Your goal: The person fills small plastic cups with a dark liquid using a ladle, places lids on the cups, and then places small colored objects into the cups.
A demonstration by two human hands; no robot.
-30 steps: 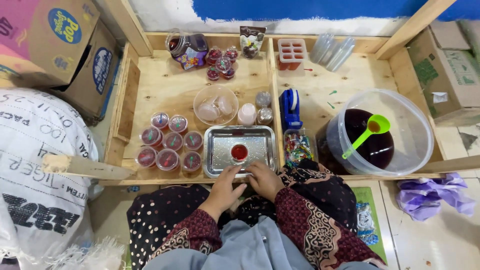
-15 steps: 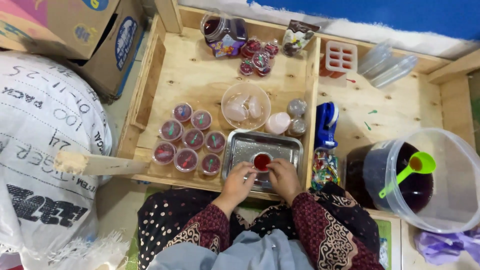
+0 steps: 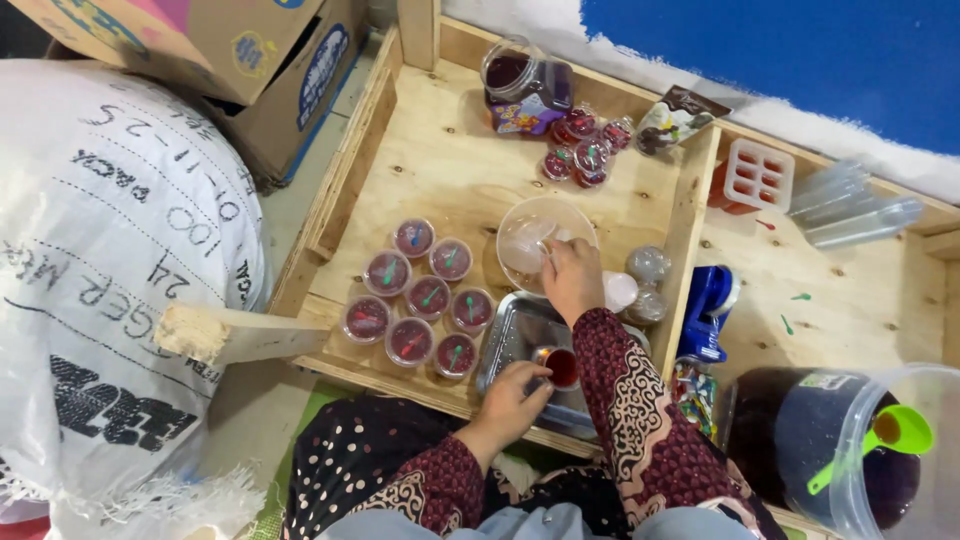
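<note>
A small home food-making corner, set on the floor: a rough plywood tray [image 3: 450, 170] holds rows of filled jelly cups [image 3: 420, 300], with a bucket of dark liquid [image 3: 850, 450], stacked cardboard boxes [image 3: 240, 70] and a big printed sack [image 3: 110, 290] around it.

Seven lidded jelly cups [image 3: 420, 298] sit grouped; one open cup [image 3: 560, 366], one metal tray [image 3: 515, 335], two cardboard boxes [image 3: 250, 60].

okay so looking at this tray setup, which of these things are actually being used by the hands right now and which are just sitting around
In use:
- left hand on the small red-filled cup
- metal tray under that cup
- right hand reaching into the clear bowl

Lying about:
- sealed red cups
- purple jar
- red mould tray
- bucket with green ladle
- white sack
- cardboard boxes
</note>
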